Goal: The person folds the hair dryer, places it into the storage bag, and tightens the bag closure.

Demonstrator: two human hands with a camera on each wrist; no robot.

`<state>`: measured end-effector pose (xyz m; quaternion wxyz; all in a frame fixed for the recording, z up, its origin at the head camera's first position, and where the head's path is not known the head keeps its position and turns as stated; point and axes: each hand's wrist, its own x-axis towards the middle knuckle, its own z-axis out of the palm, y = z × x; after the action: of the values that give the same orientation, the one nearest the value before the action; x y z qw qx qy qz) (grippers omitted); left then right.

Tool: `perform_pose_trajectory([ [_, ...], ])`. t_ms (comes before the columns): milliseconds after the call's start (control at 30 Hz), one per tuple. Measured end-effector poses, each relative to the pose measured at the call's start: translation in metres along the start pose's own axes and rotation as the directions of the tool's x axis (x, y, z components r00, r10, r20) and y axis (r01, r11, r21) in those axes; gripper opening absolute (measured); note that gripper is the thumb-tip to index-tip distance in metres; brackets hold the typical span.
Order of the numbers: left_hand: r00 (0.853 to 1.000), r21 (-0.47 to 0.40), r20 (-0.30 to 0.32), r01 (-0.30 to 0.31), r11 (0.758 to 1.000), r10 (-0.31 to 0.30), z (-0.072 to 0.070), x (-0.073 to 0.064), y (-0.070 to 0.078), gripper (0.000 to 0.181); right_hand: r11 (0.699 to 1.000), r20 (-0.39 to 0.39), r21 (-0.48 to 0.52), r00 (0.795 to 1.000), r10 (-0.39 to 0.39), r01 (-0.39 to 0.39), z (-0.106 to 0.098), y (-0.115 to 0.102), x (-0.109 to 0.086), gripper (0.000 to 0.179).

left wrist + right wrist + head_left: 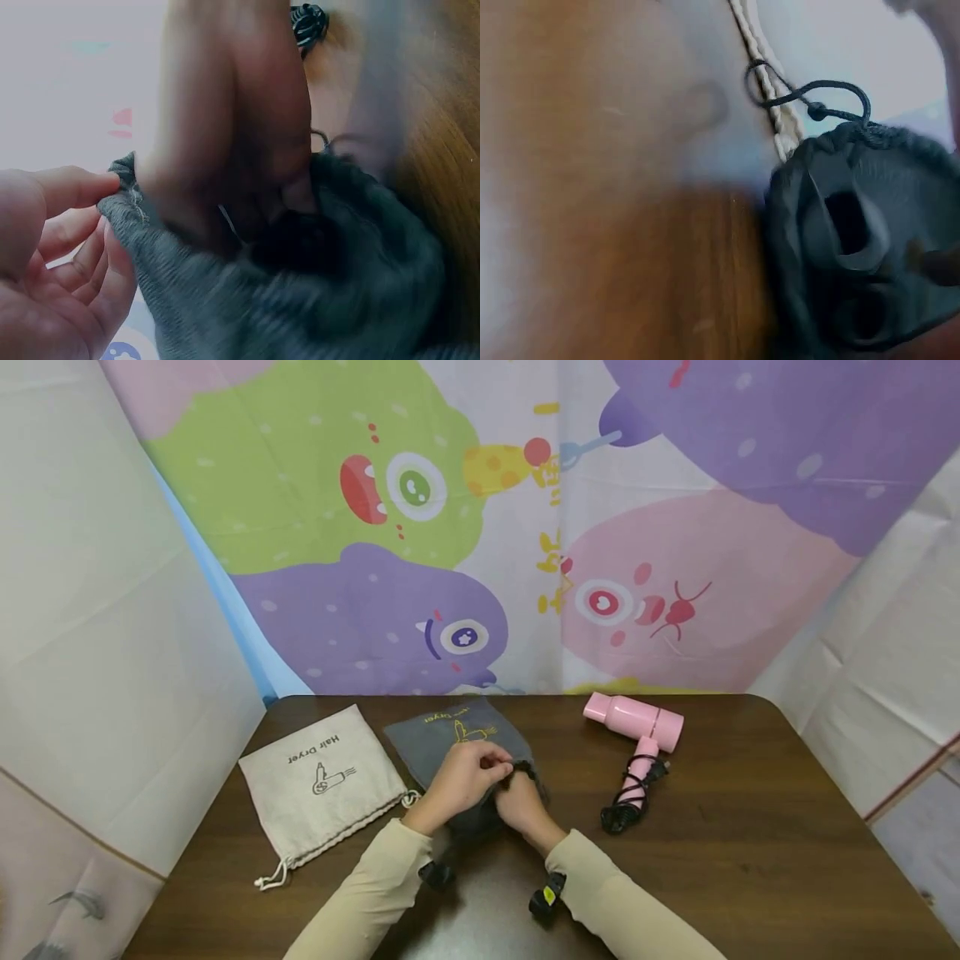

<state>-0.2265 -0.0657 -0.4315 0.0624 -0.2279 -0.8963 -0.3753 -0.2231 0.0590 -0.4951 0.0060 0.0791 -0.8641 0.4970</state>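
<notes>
A dark grey drawstring pouch with a yellow hair-dryer print lies mid-table, its mouth facing me. My left hand pinches the pouch's rim between thumb and fingers, which the left wrist view shows closely. Into the mouth reaches my right hand; its fingers point down beside a black object inside. The right wrist view looks into the pouch, where a dark grey piece with a slot-like opening shows. I cannot tell whether the right fingers grip anything, as the pouch hides their tips.
Left of the pouch lies a cream drawstring bag printed "Hair Dryer". On the right is a pink hair dryer with its black cord wound round the handle. A cartoon curtain hangs behind the brown table.
</notes>
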Motion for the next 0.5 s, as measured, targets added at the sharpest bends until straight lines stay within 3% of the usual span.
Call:
perform_pose_trajectory([
  [100,1.000,-0.013,-0.023,0.003,1.000,-0.004,0.002,0.000,0.000,0.006,0.987,0.052,-0.114,0.993,-0.104,0.110,-0.011,-0.005,-0.013,0.029],
  [200,0.999,-0.015,-0.030,0.011,1.000,-0.012,0.003,0.001,0.000,0.006,0.972,0.070,-0.153,0.983,-0.170,0.179,-0.024,-0.010,-0.023,0.022],
  [500,1.000,-0.027,-0.006,0.029,0.999,-0.030,0.008,-0.003,-0.001,0.008,0.979,0.061,-0.122,0.985,-0.159,0.166,-0.060,-0.012,-0.034,0.026],
])
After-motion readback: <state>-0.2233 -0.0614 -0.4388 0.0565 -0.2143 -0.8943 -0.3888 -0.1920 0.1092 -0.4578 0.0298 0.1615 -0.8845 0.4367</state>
